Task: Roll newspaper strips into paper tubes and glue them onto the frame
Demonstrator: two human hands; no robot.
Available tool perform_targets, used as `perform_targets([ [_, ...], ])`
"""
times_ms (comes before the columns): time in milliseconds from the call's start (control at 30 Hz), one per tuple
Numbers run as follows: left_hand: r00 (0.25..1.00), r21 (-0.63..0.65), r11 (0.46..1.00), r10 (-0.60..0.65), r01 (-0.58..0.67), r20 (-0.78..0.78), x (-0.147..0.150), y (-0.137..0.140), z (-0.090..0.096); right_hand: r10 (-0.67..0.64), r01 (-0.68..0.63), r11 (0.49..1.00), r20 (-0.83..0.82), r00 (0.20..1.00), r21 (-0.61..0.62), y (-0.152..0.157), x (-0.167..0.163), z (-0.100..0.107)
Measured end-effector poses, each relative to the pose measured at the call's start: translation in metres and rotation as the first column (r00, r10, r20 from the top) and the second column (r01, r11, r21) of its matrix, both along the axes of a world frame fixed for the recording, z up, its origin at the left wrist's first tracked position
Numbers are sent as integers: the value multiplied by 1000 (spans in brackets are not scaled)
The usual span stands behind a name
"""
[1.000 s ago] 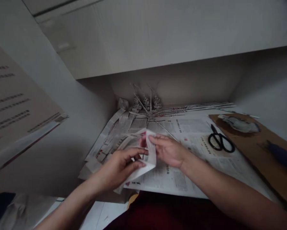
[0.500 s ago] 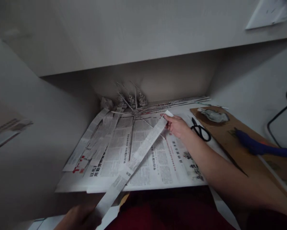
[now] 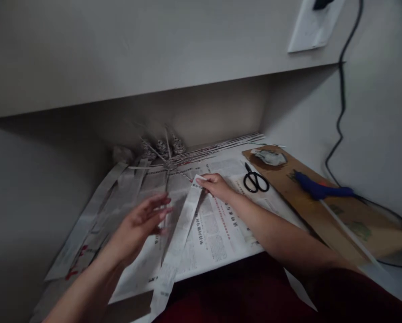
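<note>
A long, folded newspaper strip (image 3: pixel 179 237) slants down from my right hand (image 3: pixel 216 186) past the table's front edge. My right hand pinches its upper end between thumb and fingers. Left of the strip, my left hand (image 3: pixel 147 220) hovers over the newspaper with its fingers apart and slightly blurred, holding nothing. Just beyond both hands, thin rolled-paper sticks cross in a star shape (image 3: pixel 169 165). Printed newspaper sheets (image 3: pixel 204 229) cover the tabletop under the hands.
More paper strips (image 3: pixel 86 220) lie at the left. Several woven cone-like pieces (image 3: pixel 178 146) and a bundle of thin paper sticks (image 3: pixel 221 147) are at the back. Black scissors (image 3: pixel 255 181) lie right, beside a cardboard sheet (image 3: pixel 288 211) bearing a blue glue gun (image 3: pixel 317 186) with a cord.
My left hand has let go of the strip's lower end and come up over the table. My right hand still grips the upper end. The view has shifted to the right.
</note>
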State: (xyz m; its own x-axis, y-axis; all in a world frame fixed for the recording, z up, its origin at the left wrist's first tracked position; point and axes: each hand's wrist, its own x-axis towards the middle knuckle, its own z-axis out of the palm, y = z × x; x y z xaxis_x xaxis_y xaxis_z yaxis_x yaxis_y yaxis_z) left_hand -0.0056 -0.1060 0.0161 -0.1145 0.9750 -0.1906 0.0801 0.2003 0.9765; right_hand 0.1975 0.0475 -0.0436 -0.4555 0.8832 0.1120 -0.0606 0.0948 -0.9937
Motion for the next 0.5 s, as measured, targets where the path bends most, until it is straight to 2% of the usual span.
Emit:
perform_targets([
  [100,969,36,998,33,-44,246,37,66,-10,-60,71,979,-61,996,190,5,-1,-7],
  [167,933,-8,1000,-25,30,358,56,97,-23,-98,115,962,-78,992,249,10,-1,-14],
  [200,916,-26,997,-59,75,397,63,107,-31,-114,126,964,-64,991,235,12,0,-18],
  [300,889,-38,989,-110,142,445,74,119,-56,-125,120,987,45,991,109,17,1,-27],
  [367,894,-41,992,-90,120,439,74,118,-69,-135,119,986,136,982,115,21,5,-28],
  [433,897,-30,996,-67,89,437,72,116,-77,-237,168,950,259,936,263,28,14,-19],
  [467,896,-21,996,-67,85,440,70,115,-79,-334,196,909,361,870,368,33,22,-12],
  [500,893,-14,996,-73,89,443,69,115,-80,-457,226,853,464,759,470,39,32,-3],
])
